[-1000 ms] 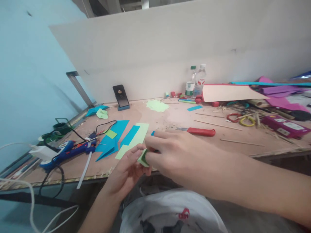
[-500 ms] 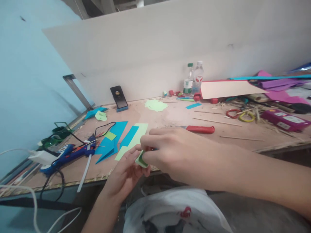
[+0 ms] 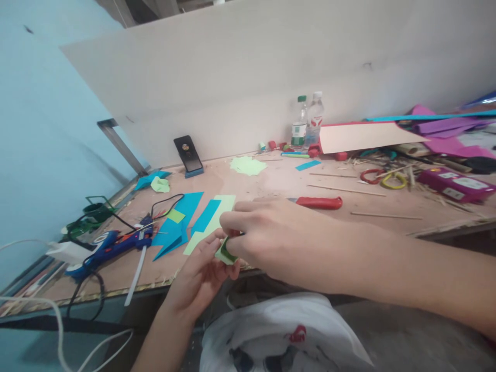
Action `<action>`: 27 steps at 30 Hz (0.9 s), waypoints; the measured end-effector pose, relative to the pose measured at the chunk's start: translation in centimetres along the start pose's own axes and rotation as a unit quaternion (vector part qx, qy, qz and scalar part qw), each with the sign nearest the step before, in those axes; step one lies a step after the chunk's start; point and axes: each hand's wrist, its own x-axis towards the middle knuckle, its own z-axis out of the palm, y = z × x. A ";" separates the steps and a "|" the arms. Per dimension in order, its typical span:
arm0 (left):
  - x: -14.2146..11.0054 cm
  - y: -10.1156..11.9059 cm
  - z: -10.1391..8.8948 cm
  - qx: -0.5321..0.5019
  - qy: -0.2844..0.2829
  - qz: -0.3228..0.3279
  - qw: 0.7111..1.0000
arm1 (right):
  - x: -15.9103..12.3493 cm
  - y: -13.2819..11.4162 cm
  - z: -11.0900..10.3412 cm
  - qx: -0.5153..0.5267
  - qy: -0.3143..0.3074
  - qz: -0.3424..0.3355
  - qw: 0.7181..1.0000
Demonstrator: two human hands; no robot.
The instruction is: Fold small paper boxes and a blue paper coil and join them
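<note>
Just over the table's front edge, my left hand [image 3: 207, 266] grips a small piece of light green paper [image 3: 225, 253], folded with a darker green inside. My right hand [image 3: 261, 232] reaches across to the same piece, its bent fingers at the paper's open side. The right fingertips are partly hidden, and whether they pinch the paper or something inside it is unclear. Behind the hands lie a blue paper strip [image 3: 205, 217] and a light green sheet [image 3: 225, 206]. A larger folded blue paper [image 3: 186, 219] is to their left.
A blue glue gun [image 3: 116, 250] with cords lies at left. Behind my right hand rests a red-handled knife [image 3: 320, 202]. A phone [image 3: 188, 154] stands at the back, two bottles [image 3: 299, 124] by the board. Scissors [image 3: 393, 180], thin sticks and a purple box [image 3: 454, 185] occupy the right.
My right fingers have shifted slightly left over the green paper, and the paper's darker inside shows more. The left hand keeps its hold. The view has tipped a little.
</note>
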 end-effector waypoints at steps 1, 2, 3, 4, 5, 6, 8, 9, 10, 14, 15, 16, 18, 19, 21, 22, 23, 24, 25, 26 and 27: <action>0.0 0.0 0.0 0.002 -0.001 0.000 1.000 | 0.1 0.0 0.0 -0.004 0.000 0.000 1.000; 0.0 0.0 0.0 0.004 -0.005 -0.001 1.000 | 0.1 0.0 0.1 -0.011 -0.003 0.001 1.000; 0.0 0.0 0.0 0.006 -0.008 -0.002 1.000 | 0.2 0.0 0.1 -0.019 -0.006 0.003 1.000; 0.0 0.0 0.0 0.010 -0.009 -0.004 1.000 | 0.2 0.0 0.1 -0.028 -0.006 0.002 1.000; 0.0 0.1 0.1 0.014 -0.010 -0.007 1.000 | 0.3 0.0 0.0 -0.037 -0.007 -0.003 0.999; -0.1 0.1 0.1 0.019 -0.011 -0.009 1.000 | 0.3 0.0 0.0 -0.044 -0.008 -0.009 0.999; -0.1 0.1 0.1 0.029 -0.011 -0.013 0.999 | 0.4 -0.2 -0.2 -0.053 -0.011 -0.023 0.998; -0.1 0.0 0.1 0.031 -0.009 -0.014 0.999 | 0.4 -0.3 -0.3 -0.055 -0.014 -0.026 0.998; -0.1 0.0 0.1 0.031 -0.006 -0.012 0.999 | 0.4 -0.4 -0.4 -0.057 -0.021 -0.020 0.998; -0.1 0.0 -0.1 0.011 0.009 -0.003 1.000 | 0.5 -0.5 -0.4 -0.035 -0.029 0.023 0.999; -0.1 0.0 0.0 0.007 0.006 -0.006 1.000 | 0.4 -0.5 -0.3 -0.025 -0.027 0.027 0.999; -0.1 0.0 0.0 0.005 0.001 -0.010 1.000 | 0.4 -0.5 -0.3 -0.017 -0.027 0.028 0.999; -0.1 0.0 0.1 0.002 0.000 -0.012 1.000 | 0.4 -0.3 -0.3 -0.012 -0.029 0.021 0.999; -0.1 0.0 0.2 0.001 0.003 -0.010 1.000 | 0.4 -0.3 -0.4 -0.012 -0.027 0.014 0.999; -0.1 0.0 0.2 0.002 0.004 -0.007 1.000 | 0.3 -0.2 -0.6 -0.011 -0.030 0.004 0.999; -0.1 0.0 0.2 0.005 0.001 -0.006 1.000 | 0.3 -0.2 -0.7 -0.010 -0.035 0.003 0.999; -0.1 0.0 0.1 0.006 -0.002 -0.006 1.000 | 0.3 -0.2 -0.8 -0.008 -0.037 0.002 0.999; -0.1 -0.1 0.1 0.008 -0.003 -0.007 1.000 | 0.2 -0.2 -0.9 -0.007 -0.037 0.001 0.999; -0.1 -0.1 0.0 0.008 -0.002 -0.007 1.000 | 0.2 -0.1 -1.0 -0.006 -0.035 -0.001 0.999; -0.1 -0.1 -0.1 0.009 0.001 -0.006 1.000 | 0.1 -0.1 -1.0 -0.006 -0.029 -0.005 1.000; -0.1 -0.2 -0.2 0.010 0.006 -0.004 1.000 | 0.0 0.0 -1.0 -0.005 -0.023 -0.011 1.000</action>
